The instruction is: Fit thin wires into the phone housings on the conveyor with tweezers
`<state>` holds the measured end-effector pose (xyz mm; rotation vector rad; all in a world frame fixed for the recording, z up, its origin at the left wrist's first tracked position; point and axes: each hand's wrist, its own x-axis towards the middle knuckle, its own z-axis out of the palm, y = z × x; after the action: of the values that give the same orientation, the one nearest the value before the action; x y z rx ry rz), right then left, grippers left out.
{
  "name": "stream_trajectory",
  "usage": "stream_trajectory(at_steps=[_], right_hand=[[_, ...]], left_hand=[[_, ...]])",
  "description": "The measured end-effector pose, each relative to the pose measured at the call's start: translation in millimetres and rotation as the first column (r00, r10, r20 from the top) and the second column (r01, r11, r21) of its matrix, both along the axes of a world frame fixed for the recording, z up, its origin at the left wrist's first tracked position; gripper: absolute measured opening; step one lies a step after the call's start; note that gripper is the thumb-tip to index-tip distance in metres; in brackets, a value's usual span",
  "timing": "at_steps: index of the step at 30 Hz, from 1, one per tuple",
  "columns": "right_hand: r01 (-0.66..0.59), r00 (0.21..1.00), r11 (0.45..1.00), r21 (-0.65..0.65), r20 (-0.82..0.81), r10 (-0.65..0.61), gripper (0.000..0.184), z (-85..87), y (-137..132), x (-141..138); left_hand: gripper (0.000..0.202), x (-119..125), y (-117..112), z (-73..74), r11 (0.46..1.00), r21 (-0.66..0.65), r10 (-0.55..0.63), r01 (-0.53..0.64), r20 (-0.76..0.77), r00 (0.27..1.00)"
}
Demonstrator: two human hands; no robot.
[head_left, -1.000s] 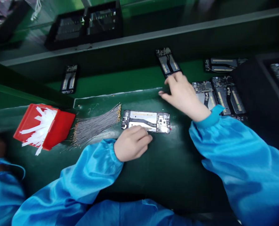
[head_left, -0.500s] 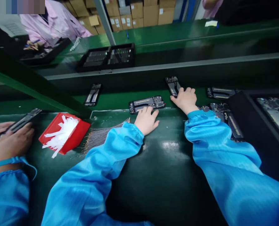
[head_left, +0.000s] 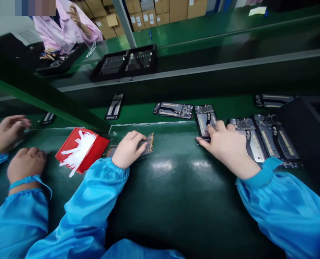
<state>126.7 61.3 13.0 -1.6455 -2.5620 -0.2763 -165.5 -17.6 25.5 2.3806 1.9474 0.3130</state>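
Note:
My left hand (head_left: 129, 149) lies on a bundle of thin grey wires with gold tips (head_left: 148, 141), its fingers curled over the wire ends. My right hand (head_left: 224, 144) grips the near end of an open phone frame (head_left: 204, 118) that lies lengthwise across the edge of the dark work mat (head_left: 176, 187). Another phone frame (head_left: 173, 109) lies crosswise on the green belt, just beyond the mat and apart from both hands.
A red bin of white strips (head_left: 81, 149) sits left of the wires. More phone frames (head_left: 268, 138) lie at the right beside a black tray (head_left: 305, 118). A co-worker's hands (head_left: 26, 163) are at far left. Another frame (head_left: 114, 106) and black trays (head_left: 124, 63) lie farther back.
My left hand left the crosswise phone frame on the belt and came back left onto the wires. My right hand drew another frame toward the mat.

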Motion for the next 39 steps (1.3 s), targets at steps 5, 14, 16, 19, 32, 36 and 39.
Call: stream_trajectory(at_steps=[5, 14, 16, 19, 32, 36, 39], right_hand=[[-0.224, 0.975, 0.974, -0.042, 0.01, 0.224, 0.061, -2.4, -44.4, -4.5], [-0.636, 0.771, 0.76, -0.134, -0.143, 0.62, 0.038, -10.3, -68.3, -25.8], [-0.62, 0.783, 0.773, -0.135, -0.179, 0.596, 0.032, -12.3, -69.8, -33.9], [-0.523, 0.847, 0.836, -0.166, -0.212, 0.488, 0.028, -13.6, -68.8, -44.7], [-0.59, 0.434, 0.794, -0.149, -0.887, 0.156, 0.015, -2.0, -35.5, -35.3], [-0.621, 0.469, 0.742, -0.254, -0.879, 0.091, 0.012, -7.6, -38.0, -38.3], [-0.558, 0.498, 0.777, -0.292, -0.867, 0.032, 0.011, -11.1, -39.0, -39.2]], left_hand=[[0.013, 21.5, -25.0, -0.6, 0.988, 0.022, -0.147, 0.153, -0.178, 0.973], [0.012, 41.4, -27.5, -9.1, 0.983, 0.046, -0.126, 0.176, -0.522, 0.844], [0.012, 45.5, -24.2, -8.7, 0.985, 0.043, -0.126, 0.17, -0.501, 0.856], [0.011, 56.0, -18.5, -9.7, 0.986, 0.043, -0.131, 0.16, -0.384, 0.914], [0.009, 82.7, -14.7, -31.9, 0.995, -0.05, -0.075, 0.082, 0.136, 0.988], [0.011, 80.7, -15.0, -34.1, 0.997, 0.01, -0.08, 0.08, 0.14, 0.987], [0.012, 80.7, -15.5, -34.5, 0.996, 0.034, -0.087, 0.083, 0.124, 0.988]])
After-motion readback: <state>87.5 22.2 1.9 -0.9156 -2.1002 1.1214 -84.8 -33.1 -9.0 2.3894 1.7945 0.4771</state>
